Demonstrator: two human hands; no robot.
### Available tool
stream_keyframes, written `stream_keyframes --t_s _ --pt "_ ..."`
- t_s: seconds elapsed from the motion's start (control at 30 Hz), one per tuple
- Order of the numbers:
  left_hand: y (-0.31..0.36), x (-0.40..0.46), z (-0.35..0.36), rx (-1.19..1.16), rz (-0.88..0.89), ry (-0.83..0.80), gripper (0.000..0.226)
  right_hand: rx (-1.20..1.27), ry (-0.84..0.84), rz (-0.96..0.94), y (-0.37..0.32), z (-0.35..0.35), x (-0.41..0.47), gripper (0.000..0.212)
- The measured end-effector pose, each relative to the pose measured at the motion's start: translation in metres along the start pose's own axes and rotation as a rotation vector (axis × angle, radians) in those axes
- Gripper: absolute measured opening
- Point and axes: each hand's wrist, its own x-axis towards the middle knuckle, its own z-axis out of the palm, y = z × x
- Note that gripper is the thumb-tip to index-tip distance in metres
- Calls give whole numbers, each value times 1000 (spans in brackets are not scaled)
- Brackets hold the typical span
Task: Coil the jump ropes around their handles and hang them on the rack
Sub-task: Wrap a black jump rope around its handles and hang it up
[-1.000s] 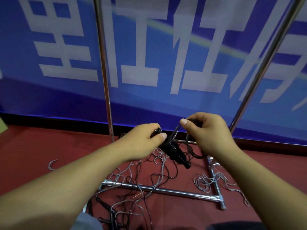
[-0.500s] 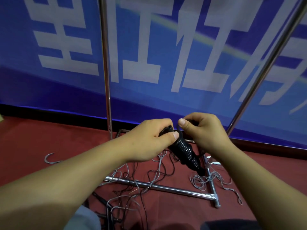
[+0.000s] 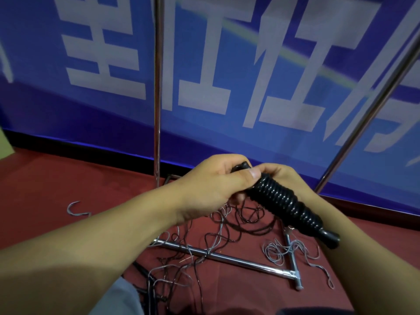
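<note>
A black jump rope (image 3: pixel 286 205) is wound in tight coils around its handles, forming a thick bundle that slants down to the right. My left hand (image 3: pixel 213 187) grips the bundle's upper end, thumb pressed on top. Behind and under the bundle, my right hand (image 3: pixel 288 178) cradles it, mostly hidden. The chrome rack (image 3: pixel 156 92) rises behind my hands, with a second slanted upright (image 3: pixel 368 114) at the right. Only the rack's poles and floor frame show; its top is out of view.
Loose black and grey ropes (image 3: pixel 227 233) lie tangled on the red floor over the rack's base bars (image 3: pixel 227 258). More grey rope (image 3: pixel 281 253) sits by the right base bar. A metal S-hook (image 3: pixel 75 210) lies at the left. A blue banner (image 3: pixel 227 64) stands behind.
The open loop of rope by my right hand has been drawn tight onto the coil. The bundle has swung lower and further right, and my hands have closed together on its top.
</note>
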Motion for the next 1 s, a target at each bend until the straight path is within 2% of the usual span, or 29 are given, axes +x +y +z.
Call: stream_keyframes --t_s 0.07,0.13,0.17,0.23,0.33,0.37,0.5,0.77,0.9,1.0 --pt "1 1 1 -84 -21 25 24 50 -124 -40 6 -3 1 36" --pt "1 3 2 -200 -41 69 23 43 -159 -107 18 0 -1 56" --pt "1 5 2 -266 -47 103 22 -14 -137 -106 26 3 -1 57" --pt "1 9 2 -377 -59 178 15 -74 -80 21 28 9 1 61" --pt "0 15 2 -469 -104 282 17 -33 61 66 18 23 10 29" --pt "-1 16 2 -489 -116 312 17 -12 95 72 13 29 11 26" --pt "-7 22 -1 -515 -141 424 17 -60 119 3 3 45 5 24" --pt "-25 32 -13 -395 -171 563 19 -513 56 -59 -8 57 -7 28" --pt "-36 35 -18 -293 -192 592 21 -576 66 -54 -6 65 -9 28" --pt "-43 38 -22 -212 -204 625 22 -609 13 -78 -10 69 -16 29"
